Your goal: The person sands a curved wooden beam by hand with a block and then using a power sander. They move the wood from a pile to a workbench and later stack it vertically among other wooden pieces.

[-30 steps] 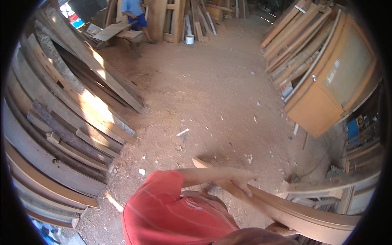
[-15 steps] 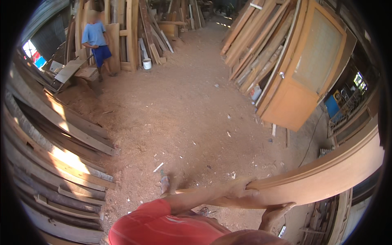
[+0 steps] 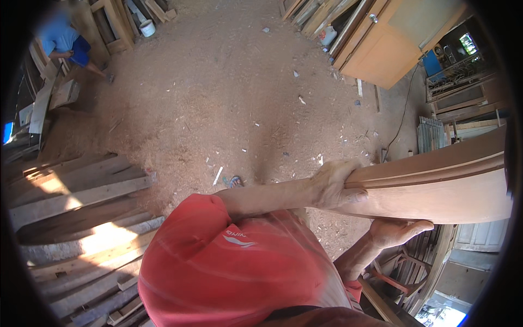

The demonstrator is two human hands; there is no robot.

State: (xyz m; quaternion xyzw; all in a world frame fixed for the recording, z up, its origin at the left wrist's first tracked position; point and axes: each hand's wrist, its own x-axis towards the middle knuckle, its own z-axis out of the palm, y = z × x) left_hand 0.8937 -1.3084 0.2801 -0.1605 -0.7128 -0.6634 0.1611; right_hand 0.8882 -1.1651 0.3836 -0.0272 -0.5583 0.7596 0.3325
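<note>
A person in a red shirt carries a long moulded wooden board that runs off to the right. The left hand wraps over the board's near end from the top, fingers curled on its grooved face. The right hand sits under the lower edge, palm up, propping it. Below lies a sawdust floor. Planks are stacked on the left, a wooden cabinet stands far right, and another person in blue bends far left.
</note>
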